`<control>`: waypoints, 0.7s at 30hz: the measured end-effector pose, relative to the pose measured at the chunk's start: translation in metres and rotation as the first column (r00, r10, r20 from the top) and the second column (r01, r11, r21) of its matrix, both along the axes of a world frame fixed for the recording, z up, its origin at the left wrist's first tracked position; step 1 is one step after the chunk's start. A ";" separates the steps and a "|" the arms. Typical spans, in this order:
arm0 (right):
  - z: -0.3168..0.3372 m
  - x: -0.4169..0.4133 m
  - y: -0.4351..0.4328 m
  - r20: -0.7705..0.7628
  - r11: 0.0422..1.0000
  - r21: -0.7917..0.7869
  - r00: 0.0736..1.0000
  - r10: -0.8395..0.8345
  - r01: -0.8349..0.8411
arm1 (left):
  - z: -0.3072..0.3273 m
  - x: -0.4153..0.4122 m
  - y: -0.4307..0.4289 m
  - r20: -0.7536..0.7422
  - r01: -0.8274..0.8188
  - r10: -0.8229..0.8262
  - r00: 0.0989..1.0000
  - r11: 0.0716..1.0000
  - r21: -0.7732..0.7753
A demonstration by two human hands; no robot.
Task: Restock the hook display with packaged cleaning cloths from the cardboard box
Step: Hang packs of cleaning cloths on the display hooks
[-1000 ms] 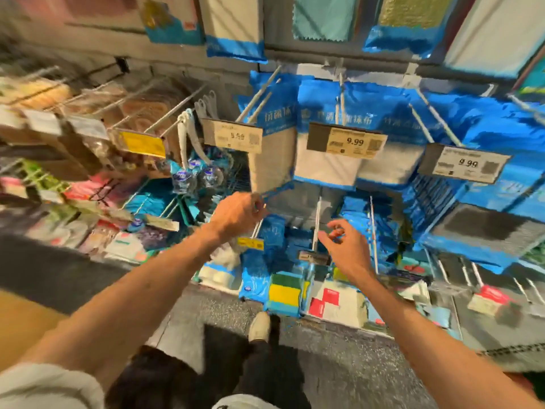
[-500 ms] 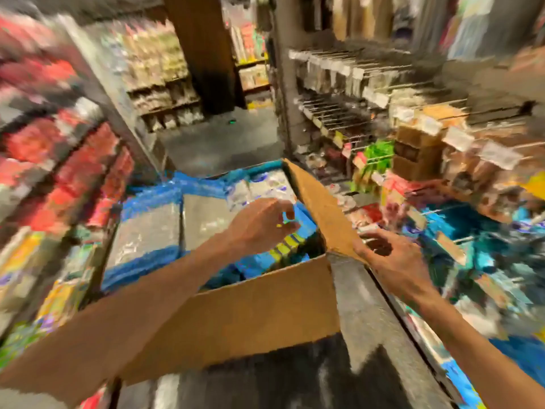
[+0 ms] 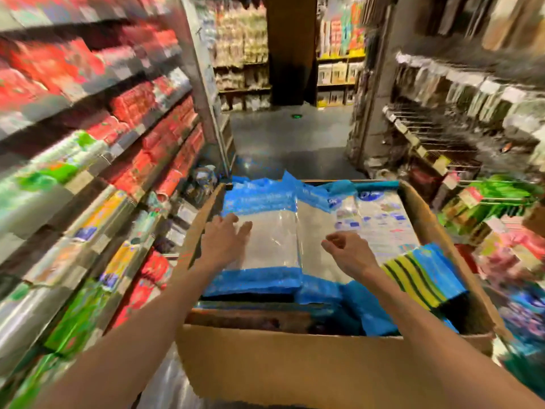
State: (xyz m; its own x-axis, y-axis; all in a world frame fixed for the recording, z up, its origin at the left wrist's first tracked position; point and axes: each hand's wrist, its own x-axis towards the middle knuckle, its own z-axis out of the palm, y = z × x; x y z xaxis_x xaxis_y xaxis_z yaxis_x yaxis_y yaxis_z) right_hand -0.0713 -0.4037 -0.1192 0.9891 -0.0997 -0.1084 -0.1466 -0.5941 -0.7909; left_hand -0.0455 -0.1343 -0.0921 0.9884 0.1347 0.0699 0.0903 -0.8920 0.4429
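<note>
The left hand [image 3: 225, 240] is nearer: its fingers [image 3: 243, 231], spread straight, lie on or just above the top cleaning cloth pack [image 3: 271, 243], whose long axis runs straight ahead of them. The right hand [image 3: 349, 253], loosely curled and empty, hovers over the neighbouring pack [image 3: 312, 225]. Both lie flat in the cardboard box [image 3: 295, 361], striped sponges [image 3: 421, 276] right of that hand's fingers.
</note>
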 end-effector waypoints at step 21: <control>-0.022 0.065 0.016 -0.399 0.939 0.213 0.901 -0.170 0.272 | -0.018 0.056 0.071 -0.318 -0.278 0.042 0.947 0.600 -0.750</control>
State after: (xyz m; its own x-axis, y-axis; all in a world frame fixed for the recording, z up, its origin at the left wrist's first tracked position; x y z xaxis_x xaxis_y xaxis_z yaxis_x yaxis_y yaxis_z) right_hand -0.0064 -0.3875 -0.1414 0.8272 -0.2294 -0.5129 -0.5613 -0.2953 -0.7731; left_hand 0.0109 -0.0636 -0.1104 0.9099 0.1781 -0.3746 0.4041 -0.1771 0.8974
